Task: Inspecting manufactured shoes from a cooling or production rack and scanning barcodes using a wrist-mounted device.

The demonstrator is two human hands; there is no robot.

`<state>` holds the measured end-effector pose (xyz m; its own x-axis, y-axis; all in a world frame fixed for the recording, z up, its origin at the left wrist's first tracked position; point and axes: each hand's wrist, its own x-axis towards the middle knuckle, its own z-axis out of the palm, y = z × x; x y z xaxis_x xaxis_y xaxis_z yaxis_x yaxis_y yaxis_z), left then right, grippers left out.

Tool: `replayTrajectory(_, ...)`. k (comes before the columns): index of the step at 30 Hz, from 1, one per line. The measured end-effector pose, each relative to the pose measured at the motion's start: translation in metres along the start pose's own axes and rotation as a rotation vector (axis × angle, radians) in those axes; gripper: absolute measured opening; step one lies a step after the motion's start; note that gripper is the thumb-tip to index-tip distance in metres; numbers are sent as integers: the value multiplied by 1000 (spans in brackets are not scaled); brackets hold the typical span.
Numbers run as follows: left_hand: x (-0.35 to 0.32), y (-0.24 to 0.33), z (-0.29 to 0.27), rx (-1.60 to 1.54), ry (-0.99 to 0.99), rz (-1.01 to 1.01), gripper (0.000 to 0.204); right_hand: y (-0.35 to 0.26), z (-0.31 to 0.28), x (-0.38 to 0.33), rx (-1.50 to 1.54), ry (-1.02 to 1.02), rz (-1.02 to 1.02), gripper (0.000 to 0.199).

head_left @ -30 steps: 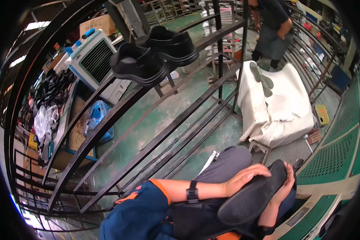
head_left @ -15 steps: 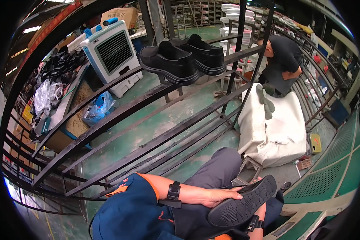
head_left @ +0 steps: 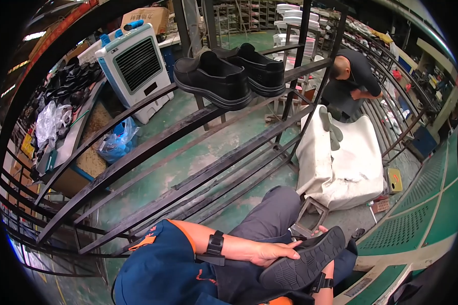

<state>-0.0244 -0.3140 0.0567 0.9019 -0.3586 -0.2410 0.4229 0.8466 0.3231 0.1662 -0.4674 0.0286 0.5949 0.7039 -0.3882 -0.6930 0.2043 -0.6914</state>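
Observation:
A black shoe (head_left: 305, 264) is held tilted over my lap, its ridged sole facing up toward me. My left hand (head_left: 275, 251) reaches in from the left and grips the shoe's side, thumb along the sole's edge. My right hand (head_left: 321, 232) is mostly hidden behind the shoe; its fingertips show at the far side and its banded wrist at the near side. A pair of black slip-on shoes (head_left: 213, 79) stands on the top bars of the black metal rack (head_left: 188, 185) in front of me.
A white-draped bulky object (head_left: 343, 162) with a grey-green glove on it stands at the right. Beyond it, another person (head_left: 359, 76) bends over. Green perforated panels (head_left: 402, 229) line the right side. An air cooler (head_left: 140, 66) and a cluttered bench (head_left: 81, 137) stand left.
The shoe in my hands has turned slightly, showing more of its upper along the far side. The whole view has shifted a little, and the other person's head has lowered.

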Motion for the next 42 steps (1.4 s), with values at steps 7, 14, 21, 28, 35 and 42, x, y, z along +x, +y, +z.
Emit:
replayTrajectory(7,-6,16,28,170,-249,42,117,-13,-8,-11,-202,-246,-226,48)
replayTrajectory(14,-7,71,81,505,-295,411,126,11,-98,-19,361,-249,-49,51)
replayTrajectory(21,-50,103,10,265,86,662,114,-14,-4,-12,109,-490,143,92)
replayTrajectory(28,-74,91,11,246,183,631,118,-98,38,82,396,-155,-158,55)
replayTrajectory(35,-73,86,41,416,189,706,135,-56,26,115,161,36,-210,52)
replayTrajectory(42,-50,110,32,793,162,793,142,-47,24,33,-59,-347,206,42)
